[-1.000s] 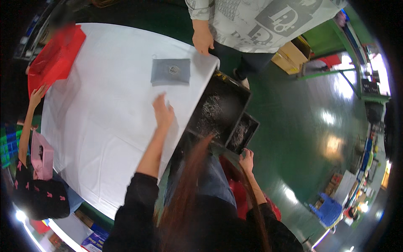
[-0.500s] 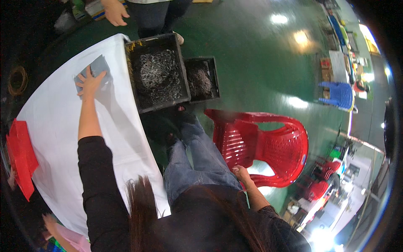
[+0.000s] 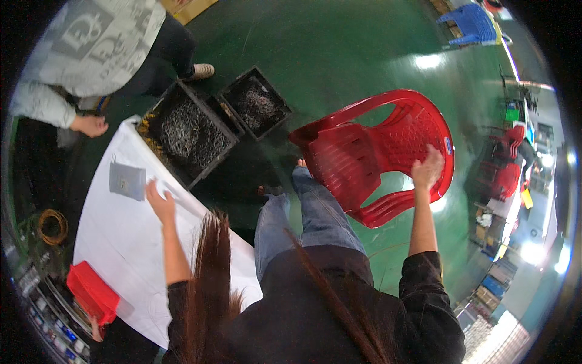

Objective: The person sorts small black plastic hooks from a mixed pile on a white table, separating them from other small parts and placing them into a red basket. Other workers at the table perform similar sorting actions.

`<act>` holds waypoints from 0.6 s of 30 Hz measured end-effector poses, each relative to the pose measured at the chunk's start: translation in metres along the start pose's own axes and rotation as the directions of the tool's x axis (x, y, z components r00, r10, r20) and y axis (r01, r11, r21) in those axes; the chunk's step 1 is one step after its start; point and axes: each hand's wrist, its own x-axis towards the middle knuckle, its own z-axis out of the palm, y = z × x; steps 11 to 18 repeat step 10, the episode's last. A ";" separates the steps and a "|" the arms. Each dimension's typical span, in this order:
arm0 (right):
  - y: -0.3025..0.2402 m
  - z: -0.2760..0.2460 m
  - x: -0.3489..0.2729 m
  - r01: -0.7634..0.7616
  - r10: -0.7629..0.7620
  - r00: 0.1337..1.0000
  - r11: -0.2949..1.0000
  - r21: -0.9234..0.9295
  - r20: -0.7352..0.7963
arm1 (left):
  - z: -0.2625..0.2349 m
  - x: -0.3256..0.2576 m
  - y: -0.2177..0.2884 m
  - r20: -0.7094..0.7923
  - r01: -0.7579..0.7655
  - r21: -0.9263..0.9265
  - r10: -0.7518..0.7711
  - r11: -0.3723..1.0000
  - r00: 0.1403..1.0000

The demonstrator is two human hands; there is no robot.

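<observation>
Glossy green workshop floor fills the wide, curved view, with a white sheet-covered table (image 3: 127, 242) running along its left side. Seen from above the person's own head, long reddish-brown hair and a dark sleeved top are shown at the bottom of the frame.

A red moulded plastic chair (image 3: 376, 158), apparently a stack of several, is tilted on the floor to the right of the person's blue-jeaned legs. Its back rim is gripped by the right hand (image 3: 427, 170), fingers curled over the edge, seemingly so that the chair can be steadied or drawn close.

The left hand (image 3: 160, 203) is held above the table's near edge, open with fingers loosely spread, touching nothing that can be made out. Just beyond it a small grey flat pouch (image 3: 127, 180) lies on the white sheet.

Two black open crates of silvery metal parts, one large (image 3: 188, 133) and one smaller (image 3: 254, 103), are set on the floor against the table's end, within reach.

Another person in a grey printed top is standing at the table's far corner, one hand (image 3: 91, 125) resting near it. A red tray (image 3: 91, 294) is held at the table's lower left edge.
</observation>
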 end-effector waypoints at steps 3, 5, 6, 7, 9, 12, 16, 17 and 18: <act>0.093 0.014 -0.015 -0.658 0.651 0.698 0.747 -0.091 0.297 | -0.001 -0.060 0.065 0.052 0.026 -0.038 -0.024 0.999 0.998; 0.139 0.052 -0.058 -0.847 0.775 0.463 0.530 -0.045 0.430 | -0.001 -0.091 0.099 0.149 0.120 -0.082 -0.107 0.989 0.983; 0.157 0.076 -0.081 -0.851 0.724 0.395 0.520 -0.072 0.566 | -0.003 -0.109 0.114 0.179 0.110 -0.131 -0.086 0.985 0.980; 0.177 0.101 -0.102 -0.894 0.635 0.313 0.448 -0.007 0.706 | -0.005 -0.123 0.132 0.261 0.175 -0.145 -0.133 0.974 0.956; 0.202 0.150 -0.149 -0.986 0.300 0.134 0.138 0.095 0.944 | -0.001 -0.128 0.153 0.402 0.182 -0.183 -0.095 0.966 0.911; 0.193 0.180 -0.169 -0.996 0.108 0.034 0.084 0.025 0.994 | -0.002 -0.132 0.154 0.397 0.177 -0.177 -0.095 0.968 0.913; 0.193 0.180 -0.169 -0.996 0.108 0.034 0.084 0.025 0.994 | -0.002 -0.132 0.154 0.397 0.177 -0.177 -0.095 0.968 0.913; 0.193 0.180 -0.169 -0.996 0.108 0.034 0.084 0.025 0.994 | -0.002 -0.132 0.154 0.397 0.177 -0.177 -0.095 0.968 0.913; 0.193 0.180 -0.169 -0.996 0.108 0.034 0.084 0.025 0.994 | -0.002 -0.132 0.154 0.397 0.177 -0.177 -0.095 0.968 0.913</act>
